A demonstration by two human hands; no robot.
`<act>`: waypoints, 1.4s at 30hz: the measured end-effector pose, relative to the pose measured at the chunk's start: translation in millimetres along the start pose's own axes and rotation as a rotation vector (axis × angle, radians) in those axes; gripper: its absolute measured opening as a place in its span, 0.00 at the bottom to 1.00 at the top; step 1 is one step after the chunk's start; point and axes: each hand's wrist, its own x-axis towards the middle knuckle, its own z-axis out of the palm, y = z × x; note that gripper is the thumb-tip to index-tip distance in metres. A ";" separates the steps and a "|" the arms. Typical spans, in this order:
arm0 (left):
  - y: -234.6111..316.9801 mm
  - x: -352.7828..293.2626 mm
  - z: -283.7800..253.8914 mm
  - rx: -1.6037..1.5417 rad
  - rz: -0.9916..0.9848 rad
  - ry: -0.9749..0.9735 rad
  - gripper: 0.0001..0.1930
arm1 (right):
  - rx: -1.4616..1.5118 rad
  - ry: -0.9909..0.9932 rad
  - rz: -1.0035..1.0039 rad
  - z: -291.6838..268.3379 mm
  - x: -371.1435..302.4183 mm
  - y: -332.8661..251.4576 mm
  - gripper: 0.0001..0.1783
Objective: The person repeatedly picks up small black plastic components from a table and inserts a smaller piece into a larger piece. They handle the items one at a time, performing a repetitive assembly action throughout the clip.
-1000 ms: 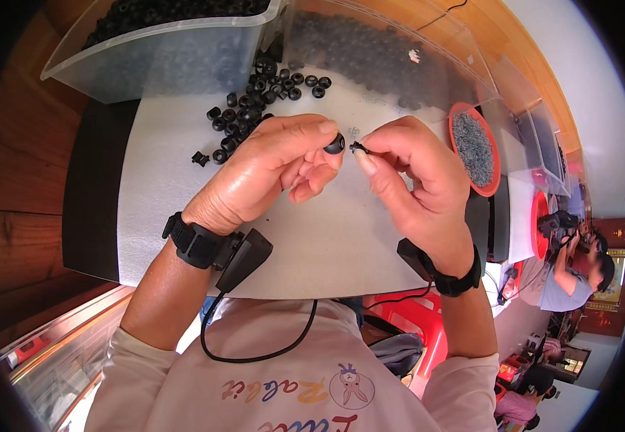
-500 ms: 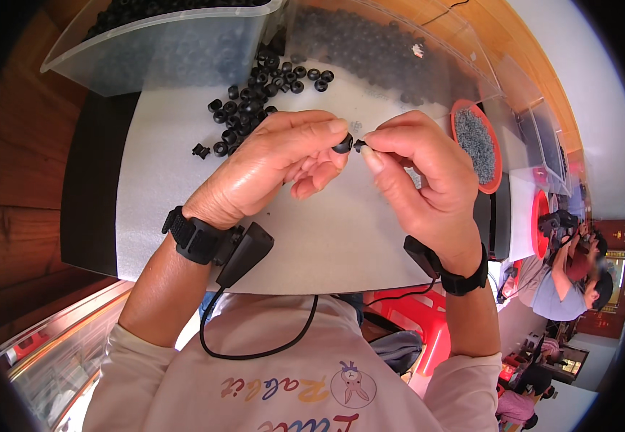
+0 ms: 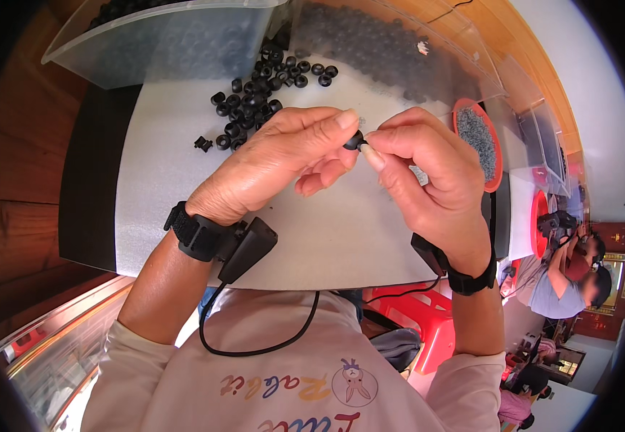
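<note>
The left hand (image 3: 276, 162) and right hand (image 3: 427, 173) both pinched one small black ring (image 3: 354, 140) between fingertips above the white foam mat (image 3: 182, 180); so slight a grip risked it slipping and dropping among the loose black rings (image 3: 255, 101).

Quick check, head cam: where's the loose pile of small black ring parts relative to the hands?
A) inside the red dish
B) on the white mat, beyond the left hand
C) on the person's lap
B: the black ring parts lie scattered on the white mat beyond the left hand; the red dish holds grey bits.
</note>
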 end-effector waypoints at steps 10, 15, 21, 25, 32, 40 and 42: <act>0.5 -2.7 0.1 0.092 0.023 0.034 0.27 | -0.231 0.021 -0.071 10.3 -0.8 -13.1 0.09; 0.4 -4.5 -2.2 0.124 0.029 -0.010 0.27 | -0.081 -0.055 -0.036 4.4 -0.9 -5.8 0.09; 5.5 -8.1 -1.9 0.166 0.085 -0.078 0.29 | 0.393 -0.166 0.460 -4.1 2.6 -17.1 0.14; 5.6 -6.7 -5.6 0.130 0.063 -0.159 0.28 | 0.408 -0.230 0.475 -10.0 0.5 -15.6 0.16; 6.2 -8.0 -5.5 0.176 0.072 -0.172 0.27 | 0.322 -0.281 0.370 -10.3 0.2 -10.9 0.14; 3.5 -7.3 -7.6 0.119 0.031 -0.155 0.29 | 0.135 -0.145 0.191 2.5 1.8 -16.1 0.14; 5.7 -7.9 -3.9 0.043 0.034 -0.093 0.28 | 0.099 -0.077 0.190 6.9 2.5 -20.1 0.14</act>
